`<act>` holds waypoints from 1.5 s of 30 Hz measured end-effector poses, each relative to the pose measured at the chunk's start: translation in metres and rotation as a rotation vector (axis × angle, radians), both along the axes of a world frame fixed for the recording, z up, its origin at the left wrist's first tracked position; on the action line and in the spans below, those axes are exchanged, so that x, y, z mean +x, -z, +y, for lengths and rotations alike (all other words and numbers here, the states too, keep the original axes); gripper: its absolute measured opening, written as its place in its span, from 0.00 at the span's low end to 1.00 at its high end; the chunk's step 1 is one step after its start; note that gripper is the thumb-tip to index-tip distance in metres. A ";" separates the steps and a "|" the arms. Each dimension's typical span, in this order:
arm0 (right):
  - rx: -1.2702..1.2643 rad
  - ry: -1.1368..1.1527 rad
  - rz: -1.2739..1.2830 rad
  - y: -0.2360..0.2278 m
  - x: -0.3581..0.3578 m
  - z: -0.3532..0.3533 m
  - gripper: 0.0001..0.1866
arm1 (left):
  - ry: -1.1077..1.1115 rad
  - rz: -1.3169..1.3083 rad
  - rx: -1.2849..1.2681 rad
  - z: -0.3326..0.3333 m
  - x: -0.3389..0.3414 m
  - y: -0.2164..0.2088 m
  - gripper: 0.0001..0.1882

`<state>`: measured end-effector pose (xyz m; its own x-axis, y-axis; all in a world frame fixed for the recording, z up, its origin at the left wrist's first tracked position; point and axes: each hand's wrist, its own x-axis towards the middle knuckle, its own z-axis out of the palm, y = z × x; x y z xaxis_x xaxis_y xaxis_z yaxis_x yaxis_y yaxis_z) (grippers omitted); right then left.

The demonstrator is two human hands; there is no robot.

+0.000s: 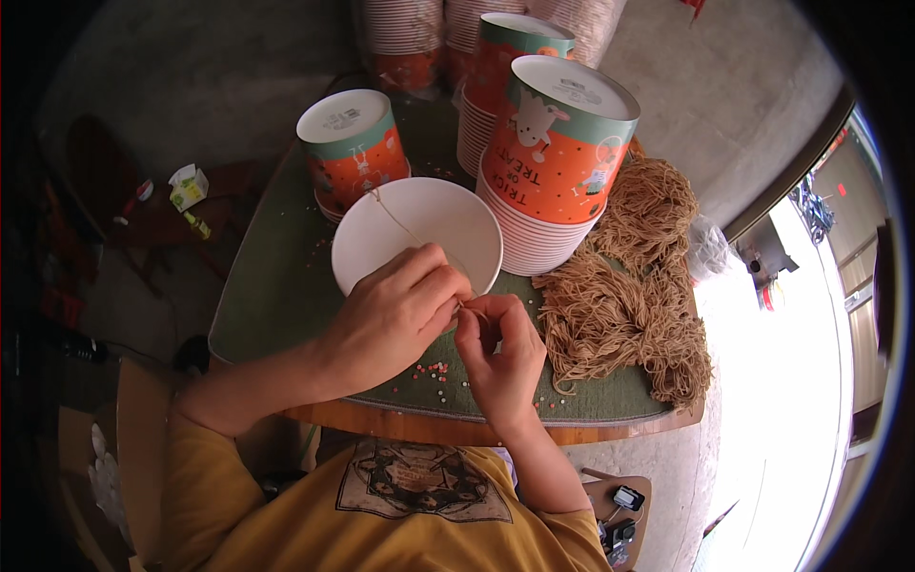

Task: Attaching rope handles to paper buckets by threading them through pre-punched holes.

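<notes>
A white-lined paper bucket point(448, 205) faces me with its open mouth up, in the middle of the table. A thin tan cord point(400, 223) runs from its far left rim, across the mouth, to my hands. My left hand point(400, 297) is closed in a pinch at the bucket's near rim, on the cord. Just right of it, my right hand point(499, 348) pinches the cord too, fingertips almost touching the left ones. The fingers hide the cord's end there. Small white and orange paper dots point(440, 370) lie on the table below my hands.
A tall stack of upside-down orange and green buckets point(558, 162) stands behind right, a shorter one point(353, 143) behind left. Bundles of tan cord point(620, 315) cover the table's right side. Wrapped bucket stacks point(405, 38) stand at the back. A cardboard box point(143, 448) is at lower left.
</notes>
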<state>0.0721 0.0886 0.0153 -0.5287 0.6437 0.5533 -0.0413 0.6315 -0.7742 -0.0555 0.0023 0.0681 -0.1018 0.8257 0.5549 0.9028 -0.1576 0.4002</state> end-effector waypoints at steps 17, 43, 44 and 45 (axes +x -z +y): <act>-0.212 -0.082 0.105 -0.006 0.001 -0.002 0.06 | 0.119 -0.590 -0.165 0.000 -0.003 -0.002 0.10; -0.333 -0.172 0.104 -0.003 0.009 -0.002 0.03 | 0.122 -0.710 -0.199 -0.001 -0.003 -0.004 0.14; -0.333 -0.172 0.104 -0.002 0.009 -0.001 0.03 | 0.122 -0.710 -0.199 -0.001 -0.002 -0.006 0.14; -0.471 -0.219 0.135 0.000 0.009 0.000 0.04 | 0.116 -0.624 -0.181 -0.002 0.000 -0.007 0.14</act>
